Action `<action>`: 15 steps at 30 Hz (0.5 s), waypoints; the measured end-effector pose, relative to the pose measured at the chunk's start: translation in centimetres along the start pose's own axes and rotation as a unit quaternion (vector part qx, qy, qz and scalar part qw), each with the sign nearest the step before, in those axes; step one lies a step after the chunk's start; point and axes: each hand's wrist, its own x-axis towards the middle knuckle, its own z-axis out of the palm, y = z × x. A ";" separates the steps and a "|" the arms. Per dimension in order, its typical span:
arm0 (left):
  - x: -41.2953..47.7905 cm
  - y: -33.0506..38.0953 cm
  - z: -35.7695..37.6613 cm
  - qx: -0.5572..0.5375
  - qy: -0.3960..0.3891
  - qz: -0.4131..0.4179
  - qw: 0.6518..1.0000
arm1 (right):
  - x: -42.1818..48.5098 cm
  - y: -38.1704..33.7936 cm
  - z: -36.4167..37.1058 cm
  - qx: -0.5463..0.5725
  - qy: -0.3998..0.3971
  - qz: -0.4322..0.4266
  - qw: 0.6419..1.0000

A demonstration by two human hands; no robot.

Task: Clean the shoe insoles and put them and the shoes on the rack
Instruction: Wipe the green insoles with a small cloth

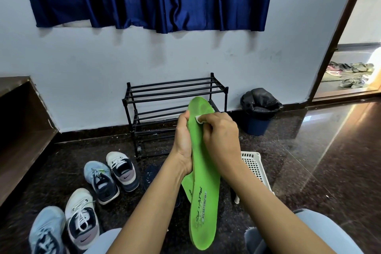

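Observation:
My left hand [184, 140] grips the left edge of a long green insole [203, 181], held upright in front of me. My right hand [218, 130] pinches a small white wipe [198, 118] and presses it on the insole's upper part. A second green insole [186, 188] peeks out behind the first. The black metal shoe rack [171, 97] stands against the wall with bare shelves. Several sneakers lie on the floor at the left: a light blue one [101, 181], a white one [122, 171], another white one [81, 216] and another blue one [46, 231].
A blue bin with a black liner [258, 109] stands right of the rack. A white plastic basket [252, 163] lies on the dark floor behind my right arm. A dark insole [151, 173] lies beside the sneakers. A wooden bench [18, 126] is at the left, a doorway [348, 68] at the right.

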 end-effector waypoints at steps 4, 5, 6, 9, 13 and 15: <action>0.3 0.0 -0.4 -0.012 0.006 0.005 1.000 | -1.4 -0.6 0.3 -0.004 -0.010 0.005 1.000; 0.4 0.0 -0.5 -0.017 0.008 0.007 1.000 | -1.5 -0.7 0.4 -0.008 -0.015 0.002 1.000; 0.5 0.1 -0.5 -0.019 0.009 0.008 1.000 | -1.5 -0.8 0.5 -0.013 -0.018 0.001 1.000; 0.5 0.0 -0.4 -0.007 0.007 0.008 1.000 | -0.5 -0.4 0.5 -0.011 -0.016 0.010 1.000; 0.5 -0.2 -0.3 0.003 0.009 0.003 1.000 | -0.6 -0.4 0.3 -0.007 -0.011 0.021 1.000; 0.5 -0.2 -0.4 -0.001 0.011 0.003 1.000 | -1.3 -0.6 0.4 -0.001 -0.015 0.021 1.000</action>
